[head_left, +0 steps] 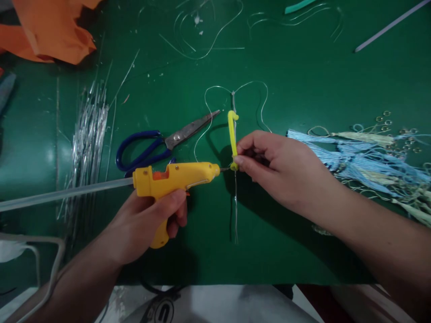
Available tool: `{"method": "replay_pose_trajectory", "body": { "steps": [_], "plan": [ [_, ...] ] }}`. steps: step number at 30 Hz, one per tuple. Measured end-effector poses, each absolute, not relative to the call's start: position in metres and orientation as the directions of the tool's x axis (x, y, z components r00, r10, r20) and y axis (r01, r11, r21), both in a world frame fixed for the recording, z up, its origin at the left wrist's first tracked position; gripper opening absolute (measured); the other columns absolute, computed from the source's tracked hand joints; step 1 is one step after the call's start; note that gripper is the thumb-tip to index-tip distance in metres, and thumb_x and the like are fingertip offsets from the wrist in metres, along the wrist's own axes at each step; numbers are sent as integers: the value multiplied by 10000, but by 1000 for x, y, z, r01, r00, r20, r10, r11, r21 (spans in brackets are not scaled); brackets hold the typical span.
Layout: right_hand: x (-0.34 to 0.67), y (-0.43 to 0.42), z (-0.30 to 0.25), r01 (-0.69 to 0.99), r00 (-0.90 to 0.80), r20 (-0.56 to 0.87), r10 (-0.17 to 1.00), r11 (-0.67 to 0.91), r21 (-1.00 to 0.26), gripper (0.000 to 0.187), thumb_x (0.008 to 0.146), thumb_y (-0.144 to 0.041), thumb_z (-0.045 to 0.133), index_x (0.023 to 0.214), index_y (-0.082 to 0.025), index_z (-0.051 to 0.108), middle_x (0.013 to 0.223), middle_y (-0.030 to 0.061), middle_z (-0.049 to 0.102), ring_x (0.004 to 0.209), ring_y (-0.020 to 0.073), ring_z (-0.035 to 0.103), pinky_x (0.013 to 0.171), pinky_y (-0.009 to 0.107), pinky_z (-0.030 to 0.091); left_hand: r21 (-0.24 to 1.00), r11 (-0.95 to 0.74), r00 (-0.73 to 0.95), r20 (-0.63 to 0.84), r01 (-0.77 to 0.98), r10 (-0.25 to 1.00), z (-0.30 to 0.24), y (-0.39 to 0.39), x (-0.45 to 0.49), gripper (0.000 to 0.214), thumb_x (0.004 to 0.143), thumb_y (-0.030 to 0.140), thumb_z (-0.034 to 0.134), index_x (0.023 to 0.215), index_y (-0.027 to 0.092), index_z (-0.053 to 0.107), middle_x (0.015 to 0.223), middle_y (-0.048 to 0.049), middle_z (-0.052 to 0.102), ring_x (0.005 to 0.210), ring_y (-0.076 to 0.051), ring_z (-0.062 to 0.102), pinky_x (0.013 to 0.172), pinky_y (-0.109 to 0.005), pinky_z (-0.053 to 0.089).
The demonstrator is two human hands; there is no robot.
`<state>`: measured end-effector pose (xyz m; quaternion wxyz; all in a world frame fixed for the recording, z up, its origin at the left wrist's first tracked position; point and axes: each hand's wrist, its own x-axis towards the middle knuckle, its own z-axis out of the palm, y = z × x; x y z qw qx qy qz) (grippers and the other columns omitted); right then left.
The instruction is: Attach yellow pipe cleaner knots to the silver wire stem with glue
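Leftmost, crumpled orange sheeting [54, 36] lies at the far side of a green tabletop [202, 264], with a loose bundle of silvery strands [89, 125] nearer the person. A translucent glue stick [74, 192] passes over these strands into the rear of a yellow glue gun [175, 177]. The left hand [141, 224] is wrapped around the gun's handle. Just beyond the gun rest blue-handled scissors [171, 141], blades pointing toward the centre. At centre, a yellow strip [232, 134], hooked at its top and curled at its bottom, runs along a thin wire stem [236, 202]. The nozzle is at the lower curl; from where I stand, I cannot tell whether they touch. The right hand [283, 168], apart from the left, pinches the strip's lower part between thumb and forefinger. Farther right lie blue and pale tassels [353, 157], small rings [384, 122] beside them, and a lilac rod [390, 27] in the far corner.
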<state>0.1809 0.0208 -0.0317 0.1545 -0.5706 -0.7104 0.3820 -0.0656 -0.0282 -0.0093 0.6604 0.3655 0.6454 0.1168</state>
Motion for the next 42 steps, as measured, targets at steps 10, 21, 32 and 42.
{"method": "replay_pose_trajectory", "body": {
  "steps": [10, 21, 32, 42],
  "plan": [
    [180, 21, -32, 701, -308, -194, 931, 83, -709, 98, 876, -247, 551, 899, -207, 638, 669, -14, 639, 525, 123, 522, 484, 257, 338, 719, 641, 137, -688, 268, 713, -21, -30, -64, 481, 742, 663, 668, 600, 205, 636, 598, -18, 600, 488, -141, 574, 404, -219, 468],
    [180, 21, -34, 689, -310, -172, 935, 96, -719, 78, 869, -243, 566, 890, -214, 636, 666, -17, 636, 528, 126, 529, 479, 262, 356, 739, 614, 137, -663, 278, 736, -20, -28, -64, 465, 737, 654, 677, 595, 212, 653, 584, -28, 607, 458, -144, 573, 386, -223, 476],
    [181, 21, -35, 688, -303, -163, 939, 97, -719, 85, 868, -251, 563, 898, -220, 636, 677, -15, 645, 540, 132, 549, 484, 265, 373, 769, 574, 177, -630, 282, 756, -22, -28, -67, 427, 795, 614, 652, 627, 221, 665, 602, -10, 623, 449, -123, 596, 406, -192, 496],
    [181, 19, -34, 681, -307, -172, 936, 90, -727, 112, 873, -270, 558, 927, -224, 645, 717, -6, 665, 574, 140, 574, 508, 266, 397, 821, 507, 220, -562, 260, 797, -16, -27, -70, 357, 835, 542, 645, 674, 228, 694, 635, -13, 643, 471, -126, 614, 436, -200, 520]
  ]
}}
